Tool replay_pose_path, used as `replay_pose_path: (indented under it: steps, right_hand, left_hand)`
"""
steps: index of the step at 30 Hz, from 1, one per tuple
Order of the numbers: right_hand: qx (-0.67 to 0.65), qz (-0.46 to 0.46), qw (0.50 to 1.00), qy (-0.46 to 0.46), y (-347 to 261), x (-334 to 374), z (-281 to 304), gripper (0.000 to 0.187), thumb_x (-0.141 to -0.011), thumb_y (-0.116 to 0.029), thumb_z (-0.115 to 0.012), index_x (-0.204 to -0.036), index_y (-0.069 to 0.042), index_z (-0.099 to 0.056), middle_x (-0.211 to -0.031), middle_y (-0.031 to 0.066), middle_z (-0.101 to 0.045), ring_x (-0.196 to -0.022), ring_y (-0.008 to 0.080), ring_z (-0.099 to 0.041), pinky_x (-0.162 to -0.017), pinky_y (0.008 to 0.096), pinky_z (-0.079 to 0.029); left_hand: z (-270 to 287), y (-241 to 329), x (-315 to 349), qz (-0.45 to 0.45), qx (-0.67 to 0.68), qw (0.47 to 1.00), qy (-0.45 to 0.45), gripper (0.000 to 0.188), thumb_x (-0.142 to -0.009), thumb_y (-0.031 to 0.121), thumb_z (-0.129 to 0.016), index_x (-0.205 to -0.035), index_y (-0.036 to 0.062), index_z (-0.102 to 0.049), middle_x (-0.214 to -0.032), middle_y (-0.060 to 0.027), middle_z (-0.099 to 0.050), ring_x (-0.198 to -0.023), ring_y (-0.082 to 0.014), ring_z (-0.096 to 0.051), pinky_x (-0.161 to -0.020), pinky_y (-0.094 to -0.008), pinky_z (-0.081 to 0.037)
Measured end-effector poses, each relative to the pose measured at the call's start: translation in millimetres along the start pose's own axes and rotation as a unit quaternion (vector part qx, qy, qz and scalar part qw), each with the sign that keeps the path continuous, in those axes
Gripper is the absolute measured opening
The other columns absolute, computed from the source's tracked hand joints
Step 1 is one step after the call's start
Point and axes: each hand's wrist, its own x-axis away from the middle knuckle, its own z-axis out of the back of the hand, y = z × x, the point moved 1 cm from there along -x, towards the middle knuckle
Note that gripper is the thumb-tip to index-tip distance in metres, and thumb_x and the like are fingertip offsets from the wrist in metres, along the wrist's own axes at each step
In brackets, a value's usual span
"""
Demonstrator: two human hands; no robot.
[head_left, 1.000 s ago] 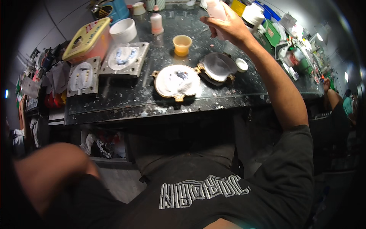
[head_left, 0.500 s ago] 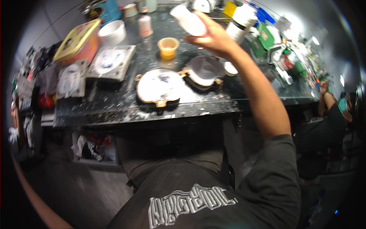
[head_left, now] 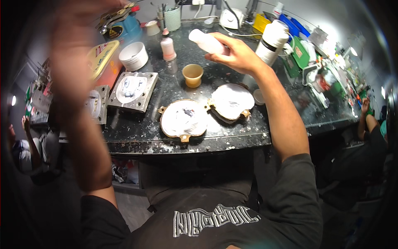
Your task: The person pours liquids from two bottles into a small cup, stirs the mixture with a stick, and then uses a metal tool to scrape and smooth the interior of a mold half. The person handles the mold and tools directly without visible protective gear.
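My right hand [head_left: 238, 54] is wrapped round a white plastic bottle [head_left: 207, 41], which it holds tilted above the bench, neck toward the upper left. Below the bottle stands a small amber cup [head_left: 192, 82]. Nearer the bench's front edge lie two round, brass-edged flask halves filled with white plaster, a left one [head_left: 182, 124] and a right one [head_left: 232, 99]. My left hand [head_left: 72, 54] is raised close to the camera at the upper left, smeared by motion; its fingers cannot be made out. It hides part of the bench's left side.
Left of the flasks lie square metal mould plates [head_left: 132, 91], a white tub [head_left: 133, 58] and a yellow-lidded box [head_left: 103, 62]. A pink-tinted bottle [head_left: 168, 49] stands behind the cup. To the right are a large white bottle [head_left: 271, 41], a green box [head_left: 298, 54] and clutter. Other people sit at both sides.
My left arm has swung up from the lower left, its hand now high at the upper left. My right hand still holds the bottle tilted. The whole view has shifted.
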Motion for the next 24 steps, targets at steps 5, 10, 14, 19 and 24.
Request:
replay_pose_path:
  steps: [5,10,14,19,24]
  right_hand:
    - [-0.178,-0.004,0.984,-0.006,-17,10,-10,0.053,-0.086,-0.027,-0.083,-0.123,-0.012,-0.049,-0.102,0.0076,-0.071,-0.095,0.0145,-0.064,-0.084,0.0322,-0.050]
    - [-0.250,-0.012,0.968,0.001,-5,8,-7,0.047,-0.082,-0.019,-0.086,-0.122,-0.008,-0.061,-0.104,0.0019,-0.067,-0.099,0.0095,-0.061,-0.084,0.0252,-0.050]
    - [-0.294,-0.038,0.955,0.019,-14,10,-11,0.048,-0.082,-0.019,-0.086,-0.123,-0.006,-0.064,-0.108,0.0015,-0.068,-0.100,0.0087,-0.062,-0.084,0.0235,-0.051]
    - [-0.379,-0.092,0.918,0.066,-14,8,-17,0.041,-0.091,-0.029,-0.077,-0.123,-0.009,-0.062,-0.089,0.0018,-0.070,-0.072,0.0029,-0.056,-0.056,0.0169,-0.038]
    - [-0.420,-0.128,0.893,0.100,-18,6,-23,0.031,-0.088,-0.016,-0.080,-0.110,-0.007,-0.062,-0.103,0.0032,-0.069,-0.097,0.0104,-0.066,-0.079,0.0271,-0.052]
  left_hand:
    - [-120,-34,4,0.157,-0.086,0.984,-0.011,0.062,-0.090,0.059,-0.068,-0.122,0.0058,-0.061,-0.104,-0.0141,-0.062,-0.086,-0.0225,-0.061,-0.076,-0.0358,-0.052]
    - [-132,-45,10,0.202,-0.023,0.978,-0.037,0.033,-0.103,0.038,-0.059,-0.099,0.0058,-0.057,-0.072,0.0001,-0.048,-0.068,-0.0077,-0.044,-0.061,-0.0270,-0.038]
    - [-138,-50,16,0.153,-0.046,0.987,0.015,0.043,-0.103,0.047,-0.054,-0.089,0.0069,-0.052,-0.065,-0.0111,-0.058,-0.058,-0.0243,-0.063,-0.054,-0.0396,-0.046]
    - [-138,-45,18,0.184,-0.025,0.982,0.031,0.040,-0.108,0.024,-0.048,-0.135,-0.0062,-0.051,-0.104,-0.0338,-0.067,-0.098,-0.0386,-0.072,-0.077,-0.0407,-0.054]
    - [-145,-36,17,0.217,-0.101,0.964,0.114,0.041,-0.110,0.025,-0.042,-0.119,-0.0112,-0.060,-0.089,-0.0332,-0.066,-0.086,-0.0406,-0.070,-0.074,-0.0426,-0.052]
